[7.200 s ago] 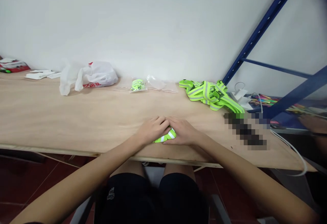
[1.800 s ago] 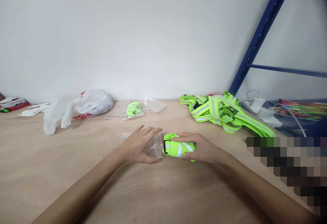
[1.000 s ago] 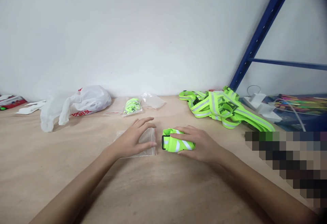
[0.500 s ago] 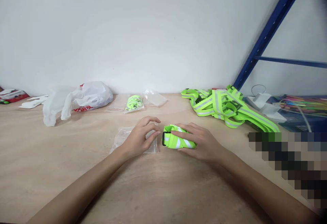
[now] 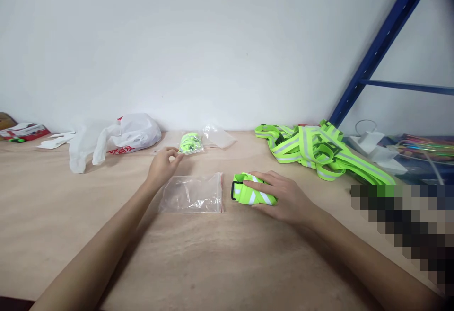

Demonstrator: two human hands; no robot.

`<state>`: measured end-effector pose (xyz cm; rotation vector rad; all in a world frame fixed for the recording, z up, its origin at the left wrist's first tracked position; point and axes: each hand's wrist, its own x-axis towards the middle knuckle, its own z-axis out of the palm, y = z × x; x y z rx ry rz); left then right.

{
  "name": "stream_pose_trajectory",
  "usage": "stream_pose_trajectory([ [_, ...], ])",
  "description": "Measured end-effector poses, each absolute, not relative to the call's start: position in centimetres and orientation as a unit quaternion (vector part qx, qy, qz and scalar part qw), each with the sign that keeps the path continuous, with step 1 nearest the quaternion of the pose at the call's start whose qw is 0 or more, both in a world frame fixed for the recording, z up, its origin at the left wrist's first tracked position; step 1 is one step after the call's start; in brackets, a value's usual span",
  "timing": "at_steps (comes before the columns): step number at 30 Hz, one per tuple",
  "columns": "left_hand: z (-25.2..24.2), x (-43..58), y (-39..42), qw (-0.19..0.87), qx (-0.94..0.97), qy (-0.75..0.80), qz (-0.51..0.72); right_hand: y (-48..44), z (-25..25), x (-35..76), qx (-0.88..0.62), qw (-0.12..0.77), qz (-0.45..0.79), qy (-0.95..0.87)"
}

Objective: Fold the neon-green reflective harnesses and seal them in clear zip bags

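Observation:
My right hand is closed around a rolled bundle of neon-green reflective strap, which rests on the table. A black buckle shows at the bundle's left end. Just left of it, a clear zip bag lies flat, its red-edged opening toward the bundle. My left hand is farther back, thumb and fingers slightly apart at the near left corner of a clear bag holding a green strap bundle. Whether the fingertips touch that bag I cannot tell.
Loose green reflective straps lie heaped at the back right. Another clear bag lies near the wall. A white plastic carrier bag sits at the back left. A blue metal frame and white power adapters stand at the right.
My left hand has moved back and left, off the flat clear bag to the filled one, uncovering the flat bag. My right hand still holds the green bundle. The view has shifted slightly.

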<state>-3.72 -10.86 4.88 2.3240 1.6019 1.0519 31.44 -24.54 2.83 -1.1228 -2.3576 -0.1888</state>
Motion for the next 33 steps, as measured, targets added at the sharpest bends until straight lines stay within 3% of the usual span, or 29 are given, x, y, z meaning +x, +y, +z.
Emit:
stream_pose_trajectory([
  [6, 6.3, -4.6, -11.2, 0.065, 0.775, 0.559, 0.288, -24.4, 2.6, 31.4, -0.444, 0.233, -0.027, -0.865],
  [13, 6.3, 0.7, -16.3, 0.120, 0.934, 0.308, 0.134, -24.2, 2.4, 31.6, -0.450, 0.208, -0.011, -0.868],
  [16, 5.1, 1.6, -17.2, 0.137, 0.949, 0.268, 0.093, -24.1, 2.3, 31.7, -0.438, 0.213, 0.004, -0.873],
  [33, 5.1, 2.3, -18.0, 0.158, 0.949, 0.225, 0.152, -24.7, 2.0, 30.8, -0.411, 0.247, 0.105, -0.871],
])
